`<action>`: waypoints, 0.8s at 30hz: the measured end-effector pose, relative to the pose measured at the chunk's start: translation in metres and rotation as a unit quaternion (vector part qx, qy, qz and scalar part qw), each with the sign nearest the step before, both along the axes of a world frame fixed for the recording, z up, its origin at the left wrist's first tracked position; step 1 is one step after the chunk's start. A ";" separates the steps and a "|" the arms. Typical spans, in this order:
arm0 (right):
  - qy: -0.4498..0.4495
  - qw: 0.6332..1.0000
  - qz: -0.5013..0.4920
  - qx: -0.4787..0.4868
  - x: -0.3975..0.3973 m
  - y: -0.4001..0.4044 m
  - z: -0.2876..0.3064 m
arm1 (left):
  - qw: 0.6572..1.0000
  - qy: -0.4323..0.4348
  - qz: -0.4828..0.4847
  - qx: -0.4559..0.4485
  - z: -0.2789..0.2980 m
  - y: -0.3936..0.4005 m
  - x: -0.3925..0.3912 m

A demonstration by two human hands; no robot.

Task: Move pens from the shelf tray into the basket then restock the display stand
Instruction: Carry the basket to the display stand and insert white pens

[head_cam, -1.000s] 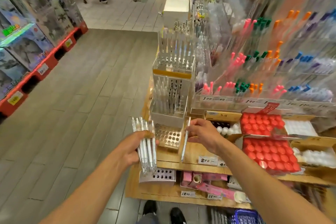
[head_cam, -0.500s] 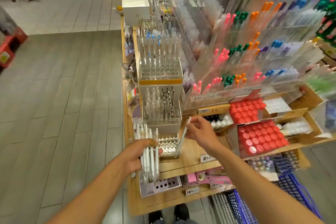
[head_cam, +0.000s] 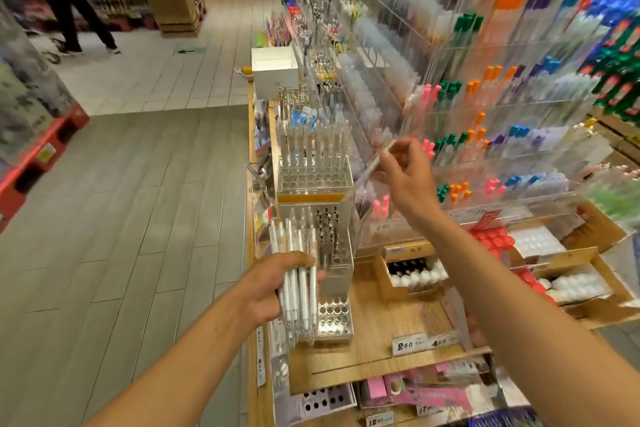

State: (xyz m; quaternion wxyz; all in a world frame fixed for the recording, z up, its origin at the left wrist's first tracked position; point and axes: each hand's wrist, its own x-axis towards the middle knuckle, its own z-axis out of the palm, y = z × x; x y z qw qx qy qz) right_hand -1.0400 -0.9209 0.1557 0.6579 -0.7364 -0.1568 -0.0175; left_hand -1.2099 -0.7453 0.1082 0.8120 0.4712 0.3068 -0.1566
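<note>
Restock phase, approx. midway. Left hand (head_cam: 268, 288) grips bundle of white plastic pens (head_cam: 298, 288), qty several, not yet placed. Right hand (head_cam: 403, 172) pinches single white pen (head_cam: 372, 166) above tiered clear acrylic display stand (head_cam: 313, 184); top tier w/ open holes, lower tiers part-filled.

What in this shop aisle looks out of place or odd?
A small green scrap lies loose on the pale tiled floor ahead, like dropped litter. The clear tiered pen stand stands upright and the shelves look orderly, though blurred.
</note>
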 end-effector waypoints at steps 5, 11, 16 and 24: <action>-0.115 0.989 -0.050 -0.085 0.035 0.028 0.029 | 1.000 -0.020 0.023 -0.005 0.021 -0.001 0.012; -0.141 0.972 -0.023 -0.184 0.046 0.045 0.024 | 0.999 -0.021 0.040 -0.003 0.025 0.001 0.025; -0.195 0.951 -0.001 -0.239 0.052 0.046 0.028 | 0.999 -0.023 0.049 0.006 0.022 0.001 0.033; -0.146 0.939 0.039 -0.310 0.051 0.054 0.005 | 0.998 -0.025 0.053 0.009 0.025 0.003 0.043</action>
